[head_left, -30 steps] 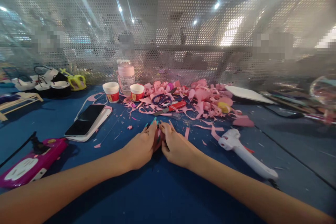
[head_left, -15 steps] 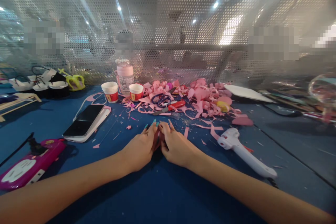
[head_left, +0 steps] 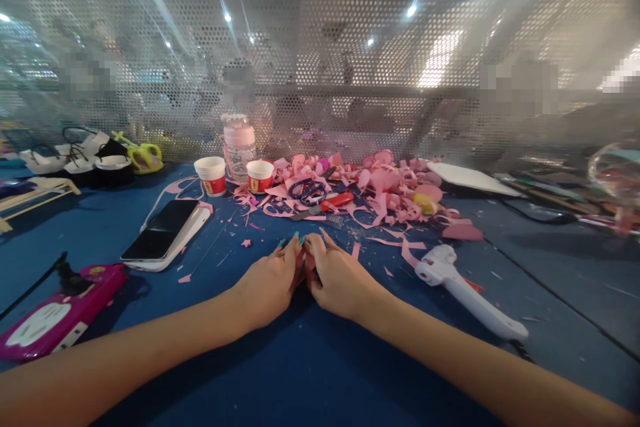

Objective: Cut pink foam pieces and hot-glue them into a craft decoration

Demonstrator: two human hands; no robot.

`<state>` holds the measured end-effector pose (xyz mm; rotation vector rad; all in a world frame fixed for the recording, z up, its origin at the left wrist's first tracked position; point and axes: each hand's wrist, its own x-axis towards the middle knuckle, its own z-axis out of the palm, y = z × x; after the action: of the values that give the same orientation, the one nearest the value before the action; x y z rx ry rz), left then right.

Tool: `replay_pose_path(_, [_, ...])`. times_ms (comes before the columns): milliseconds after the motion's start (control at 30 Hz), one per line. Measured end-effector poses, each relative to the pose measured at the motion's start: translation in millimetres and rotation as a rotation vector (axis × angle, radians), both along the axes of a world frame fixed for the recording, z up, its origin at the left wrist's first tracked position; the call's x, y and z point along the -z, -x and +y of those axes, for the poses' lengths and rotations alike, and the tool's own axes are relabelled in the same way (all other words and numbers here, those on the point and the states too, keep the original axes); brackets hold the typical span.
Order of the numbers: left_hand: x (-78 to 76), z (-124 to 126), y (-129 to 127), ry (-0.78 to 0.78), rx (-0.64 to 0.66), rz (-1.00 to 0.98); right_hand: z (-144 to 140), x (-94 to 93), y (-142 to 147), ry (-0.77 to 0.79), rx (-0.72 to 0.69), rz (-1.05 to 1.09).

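Close together over the blue table [head_left: 300, 373], my left hand [head_left: 265, 287] and my right hand [head_left: 343, 280] meet with bent fingers pressed inward. Both are closed around something small; a little pink shows between them, but the fingers hide its shape. Beyond the fingertips lie a red-handled knife [head_left: 337, 201], dark-handled scissors [head_left: 306, 191] and a heap of pink foam or paper scraps [head_left: 387, 180]. A tiny pink star [head_left: 247, 243] rests left of my fingers. To the right of my right hand is a white tool with a long handle [head_left: 473, 297].
Two paper cups [head_left: 211, 177] and a pink-topped bottle [head_left: 239, 143] stand behind. At left are a phone [head_left: 163, 230] and a magenta power strip [head_left: 57, 313] with a plug in it. A perforated metal screen [head_left: 310, 47] closes off the back. A white flat sheet [head_left: 470, 179] lies at right.
My fingers have shifted very slightly around the small thing, the fingertips now a touch lower. The objects on the table stay where they were.
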<state>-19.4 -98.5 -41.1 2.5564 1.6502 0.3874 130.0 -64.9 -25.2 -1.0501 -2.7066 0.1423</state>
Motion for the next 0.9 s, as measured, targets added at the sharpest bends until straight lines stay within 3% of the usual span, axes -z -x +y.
replay_pose_path(300, [-0.1,-0.8,0.2,-0.017,-0.012,0.019,-1.4,3.2,0.9,0.039,0.036,0.004])
replay_pose_path(533, [5.6,-0.6,0.4,0.02,-0.037,-0.069,-2.0,4.0,0.7,-0.035,0.047,-0.025])
replay_pose_path(900, [6.3,-0.3,-1.3,0.021,0.003,0.01,-1.7,4.4,2.0,-0.11,0.03,-0.064])
